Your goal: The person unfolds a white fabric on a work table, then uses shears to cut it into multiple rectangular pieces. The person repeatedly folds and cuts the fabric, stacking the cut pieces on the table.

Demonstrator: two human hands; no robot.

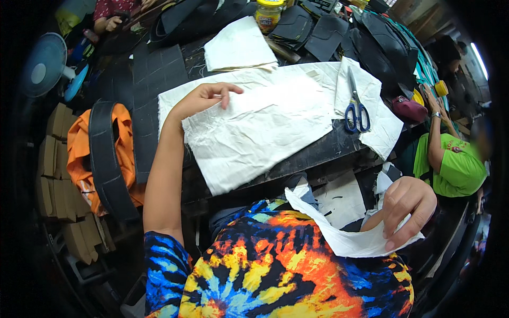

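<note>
Your left hand (204, 98) lies flat, fingers spread, on the white cloth (254, 132) at the worktop's (318, 151) middle; its long axis runs left-right. Your right hand (405, 209) pinches a cloth strip (344, 238) off the near edge. Scissors (356, 108) lie right.

The left hand (204, 98) rests on the white cloth sheet (260, 127), its palm side hidden against the fabric. The right hand (405, 209) covers part of a white cloth strip (339, 233), so the strip's far end cannot be seen. The scissors (356, 108) hide 1 patch of cloth beneath them. The jar (268, 13) is cut off by the top edge. The dark pieces (318, 32) behind it are too blurred to identify.
</note>
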